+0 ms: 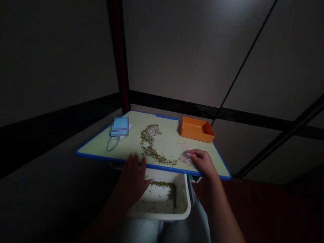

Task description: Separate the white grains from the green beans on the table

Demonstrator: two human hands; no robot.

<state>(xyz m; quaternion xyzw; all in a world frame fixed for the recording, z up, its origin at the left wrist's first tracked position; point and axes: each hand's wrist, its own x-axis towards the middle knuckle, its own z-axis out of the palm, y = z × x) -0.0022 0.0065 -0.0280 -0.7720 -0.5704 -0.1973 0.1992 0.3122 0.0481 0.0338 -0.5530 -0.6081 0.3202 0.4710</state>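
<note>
My left hand [134,179] lies with fingers spread, its fingertips on the blue front edge of a pale yellow-green tabletop [164,131]. The thumb reaches over a white tub [187,206] below that edge, which holds small green beans [162,184]. On the tabletop a curved trail of more small green beans [152,150] runs toward the front edge, with paler bits [152,131] at its far end. To the right, my right hand [202,161] is closed, thumb and fingers pinched together over a pinkish, see-through patch [186,159]. What the pinch holds is too small to make out.
An orange open box [197,130] stands at the back right of the tabletop. At the left lies a white device with a blurred screen [120,127] and a looped grey cable [111,144]. Dark panelled walls [177,50] rise behind. The tub rests by my legs [144,231].
</note>
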